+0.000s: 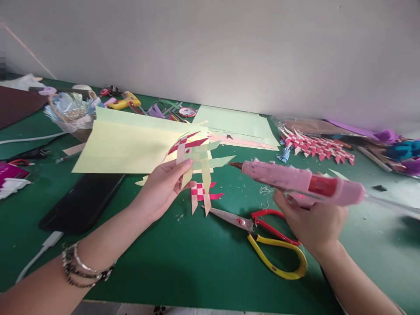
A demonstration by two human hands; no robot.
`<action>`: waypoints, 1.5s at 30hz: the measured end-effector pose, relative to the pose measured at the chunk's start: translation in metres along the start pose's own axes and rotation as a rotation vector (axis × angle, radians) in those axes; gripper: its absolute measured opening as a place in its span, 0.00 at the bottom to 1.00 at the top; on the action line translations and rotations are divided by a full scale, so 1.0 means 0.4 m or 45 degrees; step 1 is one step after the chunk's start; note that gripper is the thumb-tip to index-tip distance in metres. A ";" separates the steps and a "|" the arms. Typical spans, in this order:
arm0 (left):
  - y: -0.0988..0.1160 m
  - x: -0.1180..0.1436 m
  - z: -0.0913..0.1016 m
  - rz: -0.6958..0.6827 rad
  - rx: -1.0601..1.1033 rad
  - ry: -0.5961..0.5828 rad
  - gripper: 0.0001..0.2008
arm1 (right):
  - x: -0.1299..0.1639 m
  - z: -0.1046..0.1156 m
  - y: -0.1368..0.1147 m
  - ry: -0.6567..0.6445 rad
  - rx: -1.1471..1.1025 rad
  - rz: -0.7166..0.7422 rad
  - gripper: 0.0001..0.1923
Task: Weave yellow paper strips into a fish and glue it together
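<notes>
- Woven paper piece (pixel 194 154): flat lattice of pale yellow, light green and red/pink strips w/ loose pointed ends fanning out; held off the table, roughly mid-table, above a small pink-and-white woven square (pixel 201 191).
- Left hand (pixel 163 189): pinches the piece's lower edge, thumb on top, fingers behind; beaded bracelets (pixel 78 266) at the wrist.
- Right hand (pixel 311 221): wrapped round the grip of a pink glue gun (pixel 297 179), nozzle aimed left at the piece, not touching it; clear glue stick pokes out the back.
- Risks, as I judge them: nozzle probably hot and thumb sits close to the strips, so a burn is poss. if glue lands near it; thin paper flexes w/ one-point hold, so strips may slip out of weave; glue strings could drip onto the mat or the square below.
- Scissors (pixel 269 238): metal blades, red and yellow loop handles, lying between the hands toward the near edge.
- Table (pixel 183 267): green, matte, speckled w/ scraps and glue wisps.
- Yellow and green paper sheets (pixel 124 144) behind the piece; long red-white braid (pixel 318 148) toward the far right corner; dark phone (pixel 82 202) w/ white cable left; basket (pixel 70 114) far left.
</notes>
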State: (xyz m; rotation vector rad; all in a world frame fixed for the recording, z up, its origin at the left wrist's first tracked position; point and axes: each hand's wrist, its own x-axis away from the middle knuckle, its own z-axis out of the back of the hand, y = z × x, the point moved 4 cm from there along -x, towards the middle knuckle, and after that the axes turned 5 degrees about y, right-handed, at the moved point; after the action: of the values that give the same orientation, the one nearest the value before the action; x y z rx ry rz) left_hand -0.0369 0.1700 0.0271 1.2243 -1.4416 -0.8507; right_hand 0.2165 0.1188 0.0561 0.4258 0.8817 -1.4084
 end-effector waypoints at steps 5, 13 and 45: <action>0.002 -0.016 0.012 -0.036 -0.014 0.021 0.14 | -0.027 -0.065 0.099 -0.395 0.037 -0.349 0.21; 0.013 -0.046 0.046 -0.195 -0.122 0.110 0.10 | -0.036 -0.110 0.216 -0.929 0.454 -0.257 0.21; 0.031 -0.071 0.090 -0.636 -0.551 0.274 0.16 | 0.026 -0.223 -0.229 -1.301 -0.753 -0.120 0.21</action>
State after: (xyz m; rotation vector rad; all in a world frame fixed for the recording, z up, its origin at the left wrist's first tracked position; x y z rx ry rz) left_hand -0.0759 0.1970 0.0234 1.3033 -0.7291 -1.2478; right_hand 0.1035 0.1624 0.0143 -0.7479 0.4121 -1.1486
